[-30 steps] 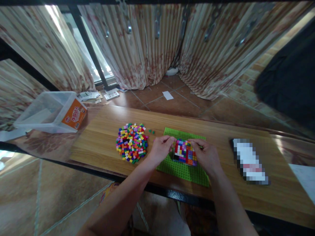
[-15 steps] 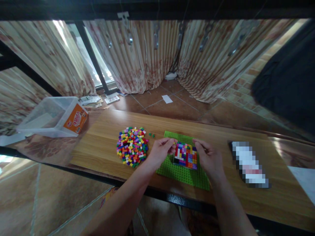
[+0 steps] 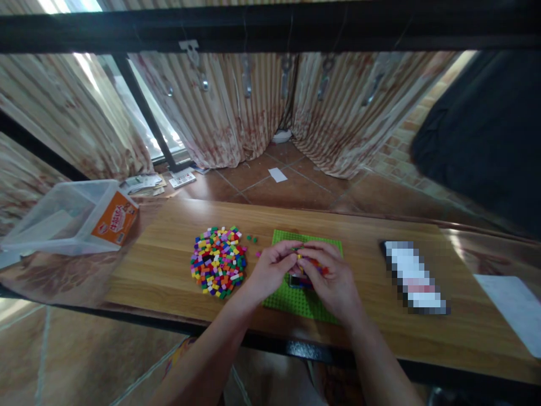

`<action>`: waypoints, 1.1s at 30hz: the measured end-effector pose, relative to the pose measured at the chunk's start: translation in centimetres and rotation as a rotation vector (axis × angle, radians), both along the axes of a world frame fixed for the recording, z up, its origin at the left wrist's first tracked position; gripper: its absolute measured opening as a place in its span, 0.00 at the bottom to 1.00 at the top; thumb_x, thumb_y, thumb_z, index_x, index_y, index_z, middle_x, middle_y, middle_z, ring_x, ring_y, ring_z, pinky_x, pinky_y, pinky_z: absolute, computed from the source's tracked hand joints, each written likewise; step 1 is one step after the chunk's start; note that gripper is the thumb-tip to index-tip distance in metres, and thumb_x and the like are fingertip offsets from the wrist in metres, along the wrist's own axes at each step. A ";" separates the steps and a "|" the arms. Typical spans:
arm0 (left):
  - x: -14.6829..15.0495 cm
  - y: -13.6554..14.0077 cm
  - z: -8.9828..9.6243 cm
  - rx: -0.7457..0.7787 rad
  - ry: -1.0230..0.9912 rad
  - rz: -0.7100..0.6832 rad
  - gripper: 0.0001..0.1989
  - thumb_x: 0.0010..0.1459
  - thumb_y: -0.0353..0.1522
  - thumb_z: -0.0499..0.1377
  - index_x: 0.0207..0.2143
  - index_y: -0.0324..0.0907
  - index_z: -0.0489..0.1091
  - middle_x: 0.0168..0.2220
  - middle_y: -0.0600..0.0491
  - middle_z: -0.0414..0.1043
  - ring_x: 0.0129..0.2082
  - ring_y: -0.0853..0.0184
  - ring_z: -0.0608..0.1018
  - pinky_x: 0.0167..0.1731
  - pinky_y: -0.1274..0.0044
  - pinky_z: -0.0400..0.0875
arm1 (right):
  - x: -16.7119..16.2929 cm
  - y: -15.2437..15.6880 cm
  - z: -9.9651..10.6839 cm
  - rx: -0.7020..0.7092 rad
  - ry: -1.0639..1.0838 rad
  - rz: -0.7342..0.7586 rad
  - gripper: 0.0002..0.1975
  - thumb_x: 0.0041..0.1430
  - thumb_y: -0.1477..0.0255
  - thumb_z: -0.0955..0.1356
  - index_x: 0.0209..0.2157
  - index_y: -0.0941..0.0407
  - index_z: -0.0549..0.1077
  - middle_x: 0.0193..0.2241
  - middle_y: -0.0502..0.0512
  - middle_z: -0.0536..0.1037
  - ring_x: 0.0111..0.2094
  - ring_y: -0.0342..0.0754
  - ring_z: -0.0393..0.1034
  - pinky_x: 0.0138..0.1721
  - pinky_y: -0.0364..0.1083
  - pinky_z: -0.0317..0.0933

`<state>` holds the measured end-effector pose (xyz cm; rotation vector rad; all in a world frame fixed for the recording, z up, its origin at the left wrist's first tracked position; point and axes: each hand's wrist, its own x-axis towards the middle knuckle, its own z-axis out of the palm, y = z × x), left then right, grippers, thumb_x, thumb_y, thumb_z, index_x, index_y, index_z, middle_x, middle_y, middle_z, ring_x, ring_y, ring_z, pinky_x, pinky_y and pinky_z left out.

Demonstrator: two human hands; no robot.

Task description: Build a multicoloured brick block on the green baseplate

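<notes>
Bricks [image 3: 318, 264], red and orange, show beneath your right hand [image 3: 338, 282], grip unclear; your left hand [image 3: 269, 270] pinches a yellow brick [image 3: 300, 256].

Green baseplate [image 3: 296, 304], brick pile [image 3: 218, 263] — multicoloured, curtains [image 3: 236, 124] — cream with reddish blotches

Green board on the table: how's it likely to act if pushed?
The green board looks flat and wide, so it would likely slide rather than tip or roll. It seems thin and plastic-like, so probably light for its size, perhaps flexing a little. The table looks smooth and shiny, so grip underneath may be weak.
</notes>
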<state>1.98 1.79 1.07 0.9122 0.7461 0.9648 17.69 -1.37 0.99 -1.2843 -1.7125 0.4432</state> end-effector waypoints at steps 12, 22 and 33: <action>-0.1 -0.3 0.0 -0.139 -0.038 0.046 0.19 0.44 0.37 0.73 0.39 0.38 0.80 0.28 0.53 0.78 0.24 0.74 0.75 0.30 0.80 0.70 | 0.0 -0.1 0.6 -0.001 0.060 0.036 0.03 0.61 0.68 0.71 0.35 0.49 0.80 0.37 0.53 0.79 0.42 0.50 0.72 0.45 0.51 0.66; -0.1 -0.4 0.5 -0.183 -0.085 0.049 0.18 0.39 0.34 0.76 0.35 0.39 0.81 0.27 0.55 0.77 0.22 0.77 0.71 0.27 0.82 0.64 | -0.2 -0.5 1.1 0.034 0.045 0.052 0.03 0.60 0.71 0.71 0.37 0.50 0.78 0.37 0.53 0.79 0.42 0.50 0.72 0.45 0.51 0.66; -0.2 -0.1 0.1 -0.075 0.104 0.036 0.18 0.46 0.39 0.71 0.36 0.36 0.79 0.23 0.55 0.73 0.22 0.75 0.69 0.25 0.81 0.60 | 2.5 -0.7 0.6 -0.058 0.045 -0.009 0.05 0.60 0.67 0.70 0.35 0.50 0.81 0.39 0.54 0.79 0.43 0.50 0.73 0.46 0.52 0.67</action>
